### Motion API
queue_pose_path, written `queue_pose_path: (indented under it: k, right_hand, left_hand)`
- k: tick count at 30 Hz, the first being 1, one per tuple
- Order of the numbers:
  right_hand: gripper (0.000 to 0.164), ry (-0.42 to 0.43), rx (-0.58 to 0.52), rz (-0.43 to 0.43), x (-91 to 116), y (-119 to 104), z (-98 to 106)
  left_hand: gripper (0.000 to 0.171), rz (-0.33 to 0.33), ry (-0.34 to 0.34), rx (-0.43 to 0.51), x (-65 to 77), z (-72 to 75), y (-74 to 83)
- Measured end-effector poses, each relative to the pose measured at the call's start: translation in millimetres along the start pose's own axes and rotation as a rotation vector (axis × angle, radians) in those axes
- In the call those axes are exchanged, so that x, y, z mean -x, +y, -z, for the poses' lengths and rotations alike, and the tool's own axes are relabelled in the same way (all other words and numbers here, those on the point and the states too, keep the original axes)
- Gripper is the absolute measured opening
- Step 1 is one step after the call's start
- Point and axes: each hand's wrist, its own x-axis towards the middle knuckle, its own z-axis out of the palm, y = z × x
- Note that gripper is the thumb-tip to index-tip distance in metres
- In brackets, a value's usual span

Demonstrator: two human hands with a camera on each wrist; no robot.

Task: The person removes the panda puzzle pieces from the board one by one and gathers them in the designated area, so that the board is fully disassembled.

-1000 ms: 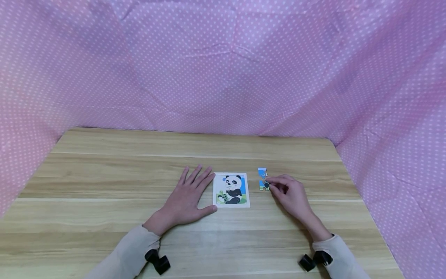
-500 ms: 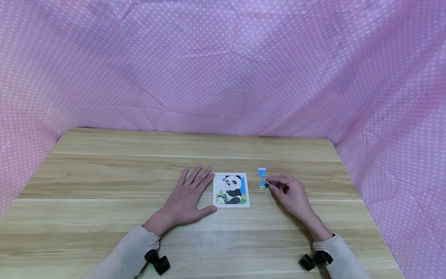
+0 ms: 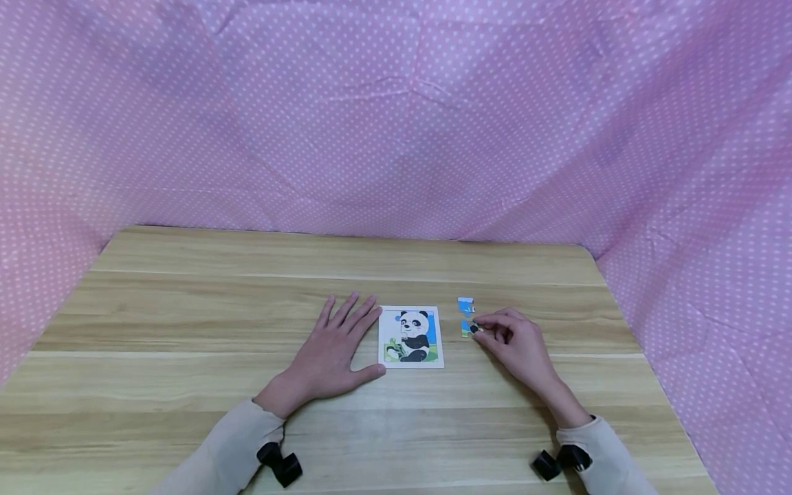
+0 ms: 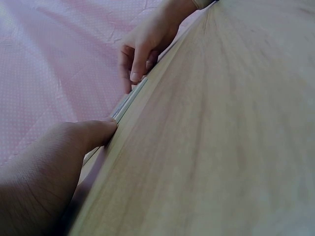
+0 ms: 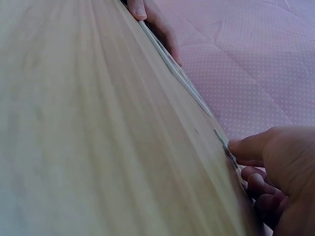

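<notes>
My left hand (image 3: 331, 350) lies flat with fingers spread, its thumb and index fingertips at the left edge of a panda jigsaw puzzle (image 3: 413, 337) in a white frame. To the right of the puzzle, the thumb and index finger of my right hand (image 3: 516, 344) pinch a small puzzle piece (image 3: 466, 329), blue, green and black, whose right side they partly cover. Just beyond it lies a blue puzzle piece (image 3: 465, 304). In the right wrist view, the right thumb (image 5: 238, 147) rests at the piece, seen edge-on low over the wood. The left thumb (image 4: 106, 129) touches the frame in the left wrist view.
The wooden table (image 3: 185, 309) runs out on all sides of the puzzle. Pink dotted cloth (image 3: 396, 137) hangs behind its far edge and along both sides. A black device (image 3: 287, 469) is strapped at each wrist.
The right thumb has slid slightly left over the lower puzzle piece, and that piece has shifted a little to the right. My left hand and the framed puzzle have stayed in place.
</notes>
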Motion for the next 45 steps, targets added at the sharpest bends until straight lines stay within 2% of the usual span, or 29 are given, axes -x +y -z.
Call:
queue_pose_path:
  k: [6,13,18,31,45]
  right_hand:
    - [0.021,0.032,-0.032,0.018,0.7,-2.1,-0.8]
    - [0.022,0.042,-0.123,-0.021,1.9,-8.9,-1.7]
    - [0.023,0.037,-0.180,-0.020,2.8,-17.5,-1.5]
    - [0.026,-0.022,-0.239,-0.042,5.6,-36.3,-2.9]
    - [0.029,-0.098,-0.226,-0.016,3.4,-60.4,-12.9]
  left_hand:
    - [0.100,0.002,-0.005,-0.002,-0.3,1.0,0.8]
    - [0.101,0.004,-0.008,0.003,-0.8,1.5,0.9]
    - [0.101,0.004,-0.010,0.004,-1.0,1.3,0.3]
    - [0.100,0.005,-0.010,0.005,-1.1,1.9,0.3]
    - [0.102,0.017,-0.026,0.010,-0.1,-0.4,-1.1]
